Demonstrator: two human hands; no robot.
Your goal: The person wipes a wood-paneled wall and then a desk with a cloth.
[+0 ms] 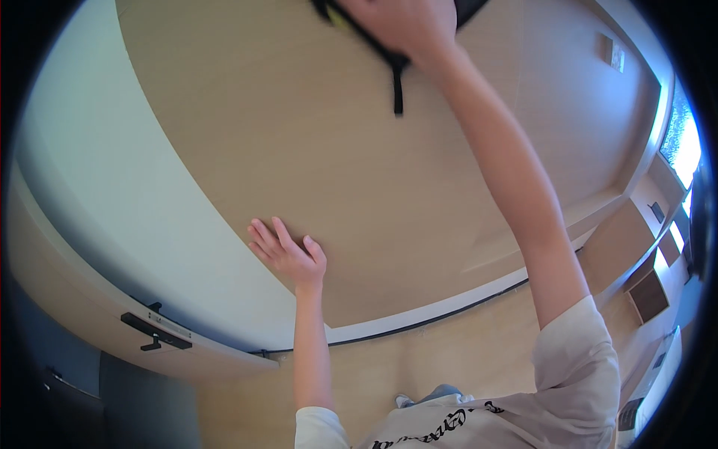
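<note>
Wood panelling (336,179) stretched in front of the person, with a white wall section (134,172) along its left edge and a white strip (426,313) along its lower edge. The left hand (292,258) was wide, fingers spread and bare, set against the panelling near its left edge, toward the lower left corner; whether the palm pressed flat could not be told. The right hand (419,30) reached far higher, over a black object (380,48) with a small yellow patch (339,19). That object lay high on the panelling, well apart from the left hand, and a short black strap (398,93) hung from its lower side. The right hand was blurred and cut off, so its grip could not be told. A black handle (155,331) stood on a door (232,364) beyond the panelling's lower left corner.
</note>
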